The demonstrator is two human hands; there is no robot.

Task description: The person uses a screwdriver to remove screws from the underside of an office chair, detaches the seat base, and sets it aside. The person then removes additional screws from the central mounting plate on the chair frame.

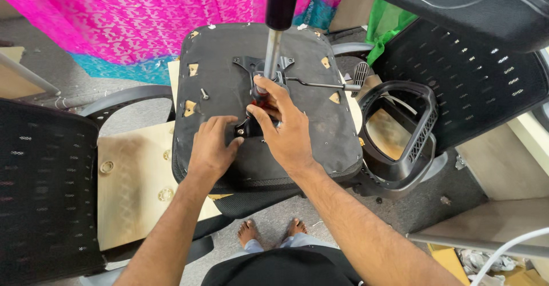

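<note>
Standing barefoot on the grey floor (434, 206), the person leans over an upturned chair seat (229, 80), both forearms reaching up from the bottom edge of the view. The seat lies with its black underside facing up, and the person's feet show just below its near edge.

The left hand (213, 149) rests flat near the middle of the seat's underside, fingers loosely spread and holding nothing, its fingertips touching the small black bracket (243, 128) there. Just beside it, the right hand (286, 128) is curled around the red handle of a screwdriver (257, 98), thumb and fingers closed on it, with the tool pointing down at the bracket.

Just beyond the hands, a metal mounting plate (251, 64) sits near the far edge of the seat, and a shiny gas cylinder (273, 51) rises from it toward the camera. A thin lever (320, 84) runs from the plate to the seat's right edge. A loose screw (203, 94) stands on the left part of the underside.

A black plastic frame (423, 134) lies just right of the seat, and a black mesh chair back (46, 189) stands to the left. A pale wooden board (134, 171) lies under the seat's left edge. Farthest off, pink patterned cloth (143, 11) hangs across the top.
</note>
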